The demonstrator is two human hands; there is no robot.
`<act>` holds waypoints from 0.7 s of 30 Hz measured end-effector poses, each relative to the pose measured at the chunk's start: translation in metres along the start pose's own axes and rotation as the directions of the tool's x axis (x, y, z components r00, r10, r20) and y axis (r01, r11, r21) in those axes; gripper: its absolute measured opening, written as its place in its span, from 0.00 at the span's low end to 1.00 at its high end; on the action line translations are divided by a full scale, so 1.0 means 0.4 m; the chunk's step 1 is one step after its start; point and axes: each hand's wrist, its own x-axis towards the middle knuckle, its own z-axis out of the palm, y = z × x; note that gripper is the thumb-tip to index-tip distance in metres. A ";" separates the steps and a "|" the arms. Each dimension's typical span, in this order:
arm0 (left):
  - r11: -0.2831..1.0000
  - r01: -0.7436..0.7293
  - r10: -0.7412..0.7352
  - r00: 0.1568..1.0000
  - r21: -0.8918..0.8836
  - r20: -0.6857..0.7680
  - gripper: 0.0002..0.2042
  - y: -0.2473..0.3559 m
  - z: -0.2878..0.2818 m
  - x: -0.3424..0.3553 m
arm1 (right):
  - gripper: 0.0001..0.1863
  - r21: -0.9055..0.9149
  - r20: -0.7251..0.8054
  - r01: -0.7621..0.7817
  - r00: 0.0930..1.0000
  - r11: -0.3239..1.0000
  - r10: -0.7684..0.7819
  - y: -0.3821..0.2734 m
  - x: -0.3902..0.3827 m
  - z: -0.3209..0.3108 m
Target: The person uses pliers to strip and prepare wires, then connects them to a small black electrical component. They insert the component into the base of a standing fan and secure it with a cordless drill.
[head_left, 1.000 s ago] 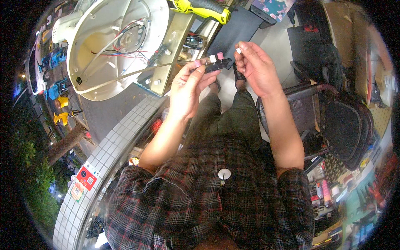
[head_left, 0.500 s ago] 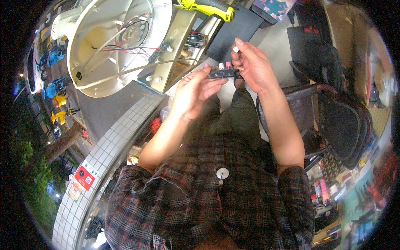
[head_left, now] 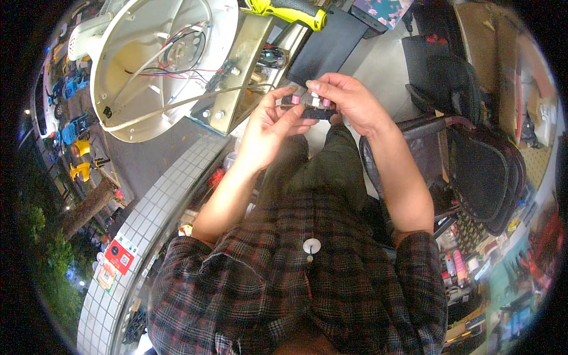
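Observation:
In front of me, my left hand (head_left: 265,131) is closed around the left end of a black strip-shaped block (head_left: 318,113), which looks like a push-button switch. Small caps stand up from it: a pink cap (head_left: 296,99) by the left fingertips, and a white cap (head_left: 315,97) and another pink cap (head_left: 326,102) nearer the right hand. My right hand (head_left: 360,107) is over the block's right side, thumb and forefinger pinched on a small white cap (head_left: 309,84) just above the row. Whether this cap touches the block is hard to make out.
A large white plastic shell (head_left: 112,71) with loose wires lies at the far left, beside a metal box (head_left: 239,83). A yellow-green power tool (head_left: 290,13) sits behind. A white tiled ledge (head_left: 171,174) runs along the left; a dark chair (head_left: 485,171) stands at right.
My right hand has come down and left with the white cap, from raised above the block to close over its row of caps. The left fingers have shifted up around the block's left end.

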 end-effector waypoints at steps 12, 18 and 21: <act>0.997 -0.032 0.030 0.999 0.068 0.034 0.23 -0.012 -0.013 0.006 | 0.16 -0.030 0.093 0.041 0.995 0.999 -0.038 0.006 0.002 0.018; 0.996 0.049 -0.049 0.999 0.078 0.001 0.22 0.002 -0.003 0.003 | 0.16 0.016 0.070 -0.014 0.997 1.000 0.013 0.012 0.001 0.023; 0.995 0.053 -0.050 0.998 0.088 -0.043 0.22 0.004 0.005 0.007 | 0.17 0.054 0.076 -0.087 0.994 0.995 0.082 0.028 0.010 0.015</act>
